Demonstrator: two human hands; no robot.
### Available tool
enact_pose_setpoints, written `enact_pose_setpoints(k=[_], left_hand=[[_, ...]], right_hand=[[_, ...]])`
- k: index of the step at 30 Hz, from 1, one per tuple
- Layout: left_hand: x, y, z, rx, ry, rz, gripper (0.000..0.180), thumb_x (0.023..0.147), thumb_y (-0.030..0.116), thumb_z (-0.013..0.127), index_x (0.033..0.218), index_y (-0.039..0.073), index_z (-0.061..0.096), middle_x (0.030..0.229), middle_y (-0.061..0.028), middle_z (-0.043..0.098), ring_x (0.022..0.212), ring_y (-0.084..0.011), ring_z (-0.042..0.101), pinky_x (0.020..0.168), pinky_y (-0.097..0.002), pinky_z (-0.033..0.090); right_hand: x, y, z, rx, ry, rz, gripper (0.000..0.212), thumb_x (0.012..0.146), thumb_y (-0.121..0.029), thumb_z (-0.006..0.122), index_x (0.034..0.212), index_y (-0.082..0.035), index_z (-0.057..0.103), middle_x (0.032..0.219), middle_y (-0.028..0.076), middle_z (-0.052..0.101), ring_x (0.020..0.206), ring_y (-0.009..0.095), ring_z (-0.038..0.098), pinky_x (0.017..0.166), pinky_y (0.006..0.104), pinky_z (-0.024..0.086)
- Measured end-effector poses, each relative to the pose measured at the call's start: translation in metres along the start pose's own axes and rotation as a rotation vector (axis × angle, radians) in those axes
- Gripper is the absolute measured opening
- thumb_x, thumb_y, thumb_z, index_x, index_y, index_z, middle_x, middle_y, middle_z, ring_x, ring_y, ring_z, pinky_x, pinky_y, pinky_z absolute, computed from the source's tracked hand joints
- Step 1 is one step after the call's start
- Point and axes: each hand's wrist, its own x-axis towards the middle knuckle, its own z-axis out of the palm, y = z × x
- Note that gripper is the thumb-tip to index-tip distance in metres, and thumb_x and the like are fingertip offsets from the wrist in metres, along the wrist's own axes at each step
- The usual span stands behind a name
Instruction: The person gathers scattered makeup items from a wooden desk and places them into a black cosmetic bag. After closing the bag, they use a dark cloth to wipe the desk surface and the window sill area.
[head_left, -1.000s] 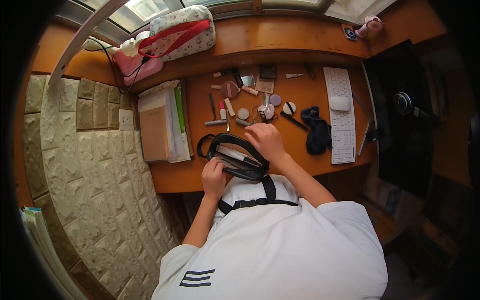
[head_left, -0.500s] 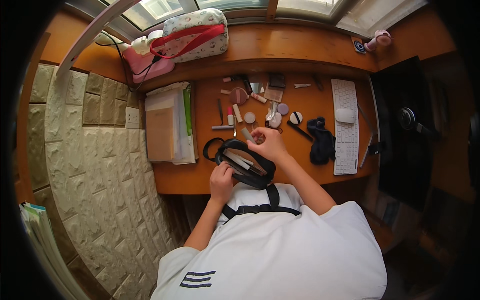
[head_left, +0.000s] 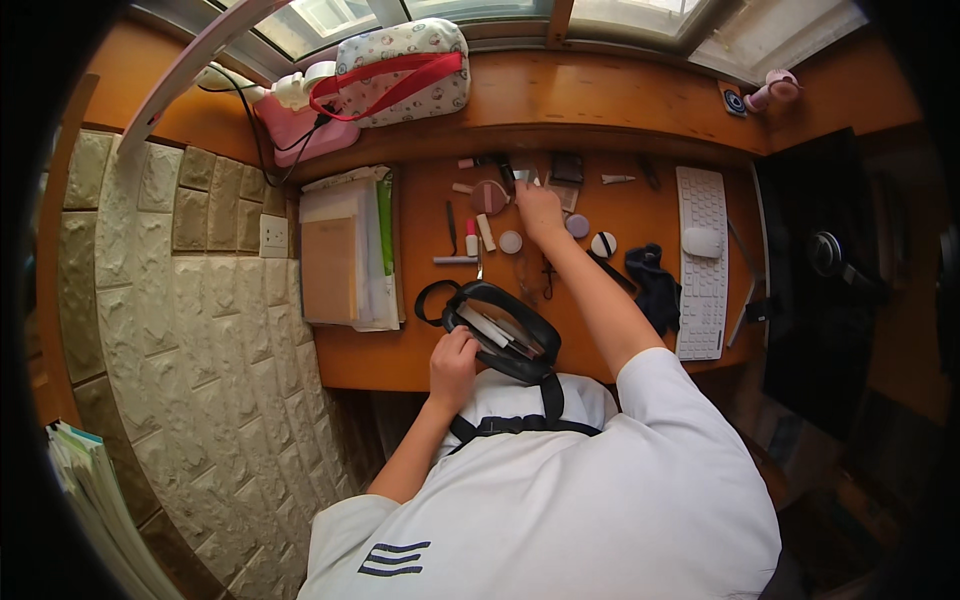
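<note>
My left hand [head_left: 455, 358] grips the near-left rim of a black bag [head_left: 545, 335], which gapes at the desk's front edge. Inside it lie white and pale flat items [head_left: 487, 324]. At the far side of the desk, my right hand [head_left: 541, 208] reaches down among the cosmetics with its fingers drawn together; whatever they pinch is hidden. Close by are a round pink compact [head_left: 489, 197], a dark tube [head_left: 506, 172], a small palette [head_left: 563, 196] and a lilac round pot [head_left: 577, 226]. Nearer the bag lie a pink-capped tube [head_left: 471, 238] and a cream tube [head_left: 486, 233].
Papers and folders [head_left: 340, 255] are stacked on the left. To the right are a dark cloth [head_left: 656, 285], a white keyboard [head_left: 700, 330], a mouse [head_left: 700, 242] and a black monitor [head_left: 825, 310]. A patterned pouch [head_left: 420, 85] stands on the back ledge.
My right hand has moved from above the bag to the far cosmetics. The grey flat piece it held no longer shows in it. My left hand stays on the bag.
</note>
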Motion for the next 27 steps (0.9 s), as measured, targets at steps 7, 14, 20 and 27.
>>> enact_pose_setpoints(k=[7, 14, 20, 27], left_hand=[[0.002, 0.002, 0.002, -0.011, 0.009, -0.016, 0.011, 0.069, 0.002, 0.065, 0.079, 0.001, 0.06, 0.091, -0.0139, 0.062, 0.089, -0.0323, 0.063, 0.077, -0.0383, 0.052], [0.009, 0.001, 0.003, -0.018, -0.03, -0.004, 0.011, 0.069, 0.001, 0.064, 0.08, 0.001, 0.06, 0.092, -0.0139, 0.062, 0.087, -0.0319, 0.062, 0.077, -0.0378, 0.051], [0.007, 0.0, 0.004, -0.017, -0.021, 0.01, 0.012, 0.069, 0.001, 0.064, 0.08, 0.001, 0.06, 0.092, -0.0136, 0.062, 0.087, -0.0312, 0.062, 0.077, -0.0376, 0.051], [0.014, -0.001, 0.006, -0.02, -0.074, -0.013, 0.012, 0.07, 0.0, 0.062, 0.081, 0.001, 0.06, 0.091, -0.014, 0.06, 0.085, -0.0316, 0.061, 0.077, -0.0387, 0.05]], right_hand=[[-0.015, -0.053, -0.024, 0.299, -0.002, 0.182, 0.031, 0.082, -0.02, 0.071, 0.106, -0.004, 0.059, 0.099, 0.018, 0.064, 0.085, 0.038, 0.067, 0.071, 0.0459, 0.055], [-0.013, -0.088, -0.012, 0.396, -0.385, 0.365, 0.037, 0.076, -0.03, 0.075, 0.098, -0.005, 0.059, 0.088, 0.02, 0.069, 0.084, 0.04, 0.068, 0.072, 0.0512, 0.054], [0.022, -0.083, -0.023, 0.532, 0.09, 0.152, 0.025, 0.077, -0.016, 0.073, 0.097, -0.009, 0.059, 0.09, 0.014, 0.065, 0.084, 0.038, 0.066, 0.072, 0.0479, 0.053], [0.094, -0.08, -0.006, 0.093, -0.185, -0.06, 0.012, 0.082, -0.018, 0.071, 0.089, -0.011, 0.065, 0.084, 0.011, 0.07, 0.082, 0.031, 0.071, 0.068, 0.0406, 0.056]])
